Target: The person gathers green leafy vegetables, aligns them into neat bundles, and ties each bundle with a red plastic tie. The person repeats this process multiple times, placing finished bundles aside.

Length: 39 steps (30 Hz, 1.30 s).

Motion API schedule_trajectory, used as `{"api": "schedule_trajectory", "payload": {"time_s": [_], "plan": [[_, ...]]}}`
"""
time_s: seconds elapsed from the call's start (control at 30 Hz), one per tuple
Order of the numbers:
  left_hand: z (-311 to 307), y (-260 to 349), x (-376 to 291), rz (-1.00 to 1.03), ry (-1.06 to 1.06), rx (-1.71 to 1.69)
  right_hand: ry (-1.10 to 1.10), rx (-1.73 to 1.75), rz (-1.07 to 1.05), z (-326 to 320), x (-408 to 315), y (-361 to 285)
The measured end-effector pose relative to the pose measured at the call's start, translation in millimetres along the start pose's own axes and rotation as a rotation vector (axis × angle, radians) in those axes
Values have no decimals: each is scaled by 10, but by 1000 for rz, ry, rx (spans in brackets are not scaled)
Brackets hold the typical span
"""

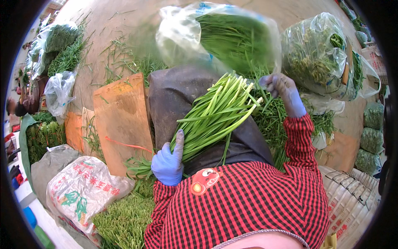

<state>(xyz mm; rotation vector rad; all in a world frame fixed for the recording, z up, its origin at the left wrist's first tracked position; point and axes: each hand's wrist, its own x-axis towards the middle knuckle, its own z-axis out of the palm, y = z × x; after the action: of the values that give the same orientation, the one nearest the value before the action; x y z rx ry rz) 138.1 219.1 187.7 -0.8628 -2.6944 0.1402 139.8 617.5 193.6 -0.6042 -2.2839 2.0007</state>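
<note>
In my gloved left hand (169, 160) is a loose bundle of garlic chives (214, 116), gripped near its leafy end with the thumb laid along it. The pale cut ends fan out up and to the right, over the dark apron (183, 84) on my lap. One stalk with a white end sticks out from the bundle's right side. My gloved right hand (278, 88) is raised just right of the pale ends, its fingers curled in and apart from the bundle. Whether something thin is pinched in it, I cannot tell.
Beyond my knees lies an open plastic bag of chives (233, 40). A bag of leafy greens (311, 59) stands at right, above loose trimmings (273, 121). To the left are a brown board (121, 124), a red tie (127, 144), a printed sack (84, 186) and stacked chives (127, 214).
</note>
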Motion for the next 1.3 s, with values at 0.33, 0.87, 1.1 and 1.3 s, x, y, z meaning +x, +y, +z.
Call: {"api": "schedule_trajectory", "payload": {"time_s": [0.33,0.87,1.1,1.3], "plan": [[12,19,-26,1,-8,3,230,-691,-191,193,16,48],[66,23,-76,-7,15,-27,83,30,206,392,-86,209],[75,9,-57,-1,44,-128,-37,-273,-191,333,207,16],[62,-1,-68,-3,34,-120,-32,-125,-65,616,263,-11]]}}
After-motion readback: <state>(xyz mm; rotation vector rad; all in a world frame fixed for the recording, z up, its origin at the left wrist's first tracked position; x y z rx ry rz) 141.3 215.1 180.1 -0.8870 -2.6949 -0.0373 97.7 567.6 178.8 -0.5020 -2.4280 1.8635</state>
